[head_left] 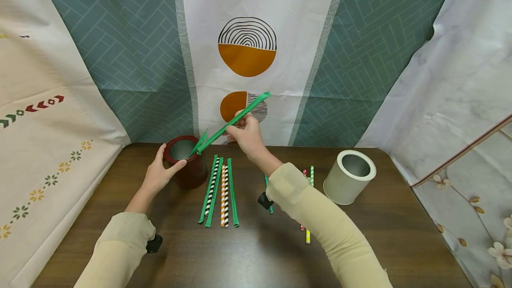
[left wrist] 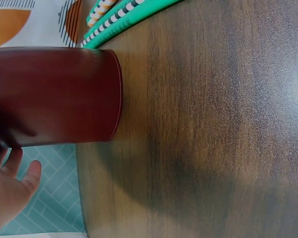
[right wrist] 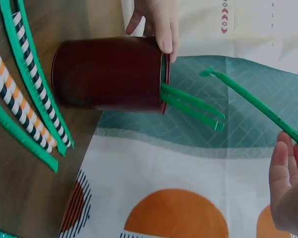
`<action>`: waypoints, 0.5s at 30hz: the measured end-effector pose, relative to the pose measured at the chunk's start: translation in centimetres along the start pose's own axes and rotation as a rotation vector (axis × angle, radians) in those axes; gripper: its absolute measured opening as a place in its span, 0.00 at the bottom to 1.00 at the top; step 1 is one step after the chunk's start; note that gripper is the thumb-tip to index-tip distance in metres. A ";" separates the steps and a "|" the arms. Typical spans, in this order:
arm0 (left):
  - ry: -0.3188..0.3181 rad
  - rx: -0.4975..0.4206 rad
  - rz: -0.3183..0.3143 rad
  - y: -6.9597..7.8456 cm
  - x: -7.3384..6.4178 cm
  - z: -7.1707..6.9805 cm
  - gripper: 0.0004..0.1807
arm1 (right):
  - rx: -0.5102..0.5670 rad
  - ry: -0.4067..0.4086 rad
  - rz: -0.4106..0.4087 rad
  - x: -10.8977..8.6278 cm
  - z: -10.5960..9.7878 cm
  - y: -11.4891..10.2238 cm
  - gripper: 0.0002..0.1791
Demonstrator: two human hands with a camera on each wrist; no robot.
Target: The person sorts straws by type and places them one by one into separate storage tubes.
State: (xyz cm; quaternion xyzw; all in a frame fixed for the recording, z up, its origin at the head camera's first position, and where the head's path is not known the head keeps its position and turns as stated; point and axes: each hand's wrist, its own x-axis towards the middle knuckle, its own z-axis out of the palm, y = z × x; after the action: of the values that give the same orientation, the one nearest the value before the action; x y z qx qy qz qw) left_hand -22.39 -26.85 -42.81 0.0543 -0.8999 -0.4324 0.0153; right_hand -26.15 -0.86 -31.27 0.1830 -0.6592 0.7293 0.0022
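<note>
My right hand [head_left: 249,139] pinches a long green-wrapped straw [head_left: 253,104] above and right of a dark red canister [head_left: 188,173]. The straw slants, its lower end near the canister's mouth in the head view; the right wrist view shows that end apart from the rim. Two green-wrapped straws [right wrist: 193,106] stick out of the canister. My left hand [head_left: 159,173] holds the canister by its rim, with thumb and fingers on different sides. On the table beside it lie green-wrapped straws [head_left: 233,194], black-and-white striped straws [head_left: 226,197] and an orange-and-white striped straw [head_left: 222,208].
A cream canister [head_left: 338,186] stands at the right on the brown wooden table [head_left: 248,257]. Partly behind my right sleeve lie more straws, among them a green-and-white striped straw [head_left: 312,172] and a yellow one [head_left: 308,237]. Patterned cloth [head_left: 140,57] hangs behind the table.
</note>
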 end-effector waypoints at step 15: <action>-0.001 -0.003 -0.009 0.2 -0.1 -0.1 0.52 | 0.032 -0.011 -0.070 -0.5 3.7 3.0 0.08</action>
State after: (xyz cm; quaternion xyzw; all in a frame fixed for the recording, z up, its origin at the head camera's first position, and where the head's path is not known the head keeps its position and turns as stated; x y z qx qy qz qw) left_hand -22.27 -26.79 -42.63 0.0580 -0.8991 -0.4338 0.0131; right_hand -25.42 -4.64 -34.01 0.2098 -0.6408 0.7381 0.0212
